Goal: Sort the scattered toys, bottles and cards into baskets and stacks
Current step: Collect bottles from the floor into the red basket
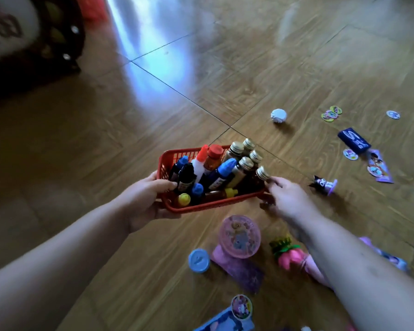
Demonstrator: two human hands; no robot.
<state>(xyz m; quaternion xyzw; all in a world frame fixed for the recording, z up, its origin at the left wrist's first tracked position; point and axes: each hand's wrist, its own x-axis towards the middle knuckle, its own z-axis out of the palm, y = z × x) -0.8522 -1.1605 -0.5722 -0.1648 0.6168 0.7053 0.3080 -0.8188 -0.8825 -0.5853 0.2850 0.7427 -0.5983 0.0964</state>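
Observation:
A red plastic basket point(167, 163) full of several small bottles point(225, 170) hangs above the wooden floor between both hands. My left hand point(146, 199) grips its left end, thumb over the rim. My right hand point(285, 199) holds the right end, fingers curled at the corner. Scattered on the floor lie round picture cards point(331, 112), a dark blue card box point(354, 140), a black-and-purple figurine point(324, 185), a pink round toy point(239, 236), a blue lid point(198, 260) and a pink flower toy point(290, 255).
A white ball-like toy point(278, 115) sits beyond the basket. Dark furniture point(34, 56) stands at the far left. A purple card point(380, 167) lies at the right; a blue card with a round sticker point(240, 306) lies near the bottom edge.

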